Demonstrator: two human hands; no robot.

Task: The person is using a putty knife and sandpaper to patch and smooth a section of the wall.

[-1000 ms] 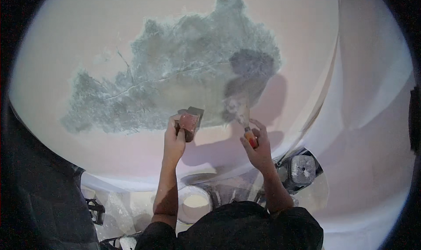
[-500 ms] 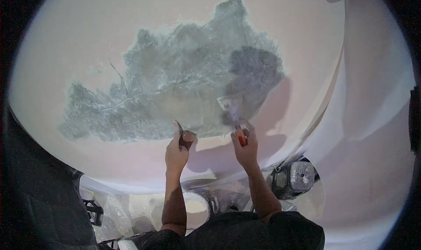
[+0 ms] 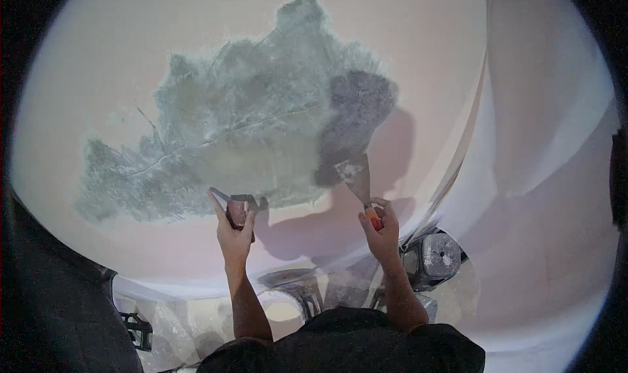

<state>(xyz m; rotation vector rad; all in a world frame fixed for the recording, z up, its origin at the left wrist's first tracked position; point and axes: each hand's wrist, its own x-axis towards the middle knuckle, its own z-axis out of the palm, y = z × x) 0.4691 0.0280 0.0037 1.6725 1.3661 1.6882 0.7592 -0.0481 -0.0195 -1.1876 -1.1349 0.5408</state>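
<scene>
My right hand point(image 3: 384, 234) is closed round the orange and red handle of a putty knife point(image 3: 356, 182). Its broad, white-smeared blade points up over the lower right part of a rough grey patch point(image 3: 229, 98); I cannot tell whether it touches the surface. Farther left, my left hand point(image 3: 233, 239) grips a small reddish-brown block with a dark edge point(image 3: 237, 213) between thumb and fingers, the index finger stretched upward. The block is at the patch's lower border. A thin ridged line runs slantwise across the grey patch, which lies within a pale pinkish wall point(image 3: 353, 20).
White sheeting point(image 3: 543, 111) hangs along the right side. Below the wall stand a dark stool with a speckled top point(image 3: 441, 255) and a round pale container point(image 3: 282, 307). A black object point(image 3: 139, 332) is at the lower left, beside a large dark surface point(image 3: 52, 294).
My hands have moved apart, the left one leftward and the right one slightly right and down. The putty knife's blade shows more fully. The whole view has shifted, with the patch now farther left.
</scene>
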